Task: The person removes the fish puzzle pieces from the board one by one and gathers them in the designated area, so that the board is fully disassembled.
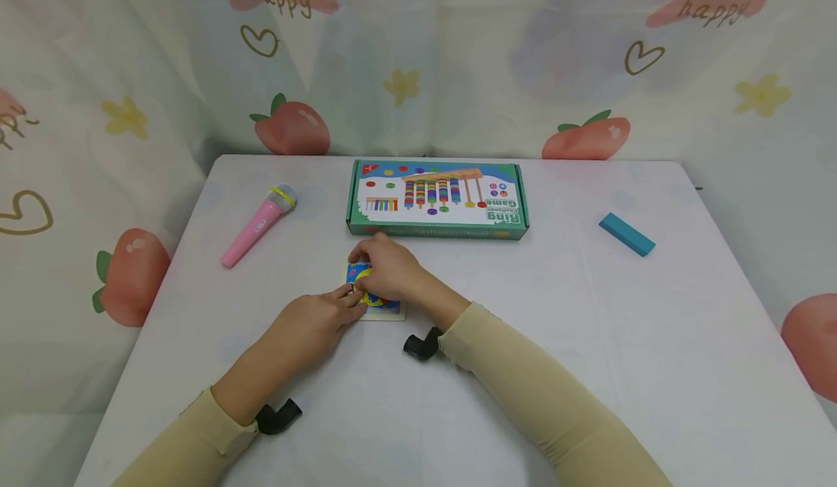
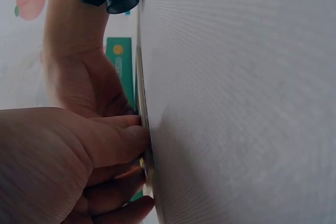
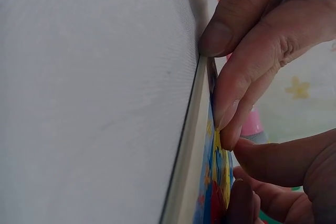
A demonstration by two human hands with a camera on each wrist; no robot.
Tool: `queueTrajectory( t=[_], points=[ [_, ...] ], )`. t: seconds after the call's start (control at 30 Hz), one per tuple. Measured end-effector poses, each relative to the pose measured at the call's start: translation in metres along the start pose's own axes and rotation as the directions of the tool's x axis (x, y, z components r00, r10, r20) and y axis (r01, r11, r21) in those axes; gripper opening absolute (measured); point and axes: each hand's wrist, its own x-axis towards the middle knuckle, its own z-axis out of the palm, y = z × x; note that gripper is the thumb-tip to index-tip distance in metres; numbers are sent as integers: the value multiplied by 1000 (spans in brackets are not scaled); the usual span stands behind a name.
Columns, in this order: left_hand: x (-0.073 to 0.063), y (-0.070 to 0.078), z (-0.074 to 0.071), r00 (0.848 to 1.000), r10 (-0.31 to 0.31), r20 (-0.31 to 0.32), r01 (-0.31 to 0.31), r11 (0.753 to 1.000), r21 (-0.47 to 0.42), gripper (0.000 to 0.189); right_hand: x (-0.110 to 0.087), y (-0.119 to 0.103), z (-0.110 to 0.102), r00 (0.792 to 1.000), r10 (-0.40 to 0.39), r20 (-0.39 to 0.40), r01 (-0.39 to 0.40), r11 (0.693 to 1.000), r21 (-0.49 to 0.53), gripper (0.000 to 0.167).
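A small square puzzle board (image 1: 383, 312) with a pale border and a blue and yellow picture lies flat on the table, just in front of the green box. My left hand (image 1: 314, 323) holds its left side: in the right wrist view the thumb is at the board's edge and the fingertips (image 3: 229, 116) lie on the picture. From the right, my right hand (image 1: 392, 269) reaches over the board with bent fingers. Its thumb (image 3: 275, 158) comes against the left fingertips. Whether the right fingers pinch a piece is hidden.
The green ring game box (image 1: 438, 200) stands at the back middle. At the back left is a pink toy microphone (image 1: 255, 229), and a blue-green block (image 1: 626, 234) lies at the right. Black mounts (image 1: 421, 344) sit under both wrists. A patterned cloth hangs behind the white table (image 1: 556, 341).
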Motion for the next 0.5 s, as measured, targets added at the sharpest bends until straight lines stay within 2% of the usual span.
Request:
queueTrajectory(
  t=[0.3,0.5],
  points=[
    [0,0,1,1000,-1,-10,1,1000,-11,32,-1,1,-1,1000,-4,1,4,1000,12,33],
    [0,1,0,1000,4,-21,-4,1000,-6,32,-3,2,0,1000,-4,-3,4,1000,31,39]
  ],
)
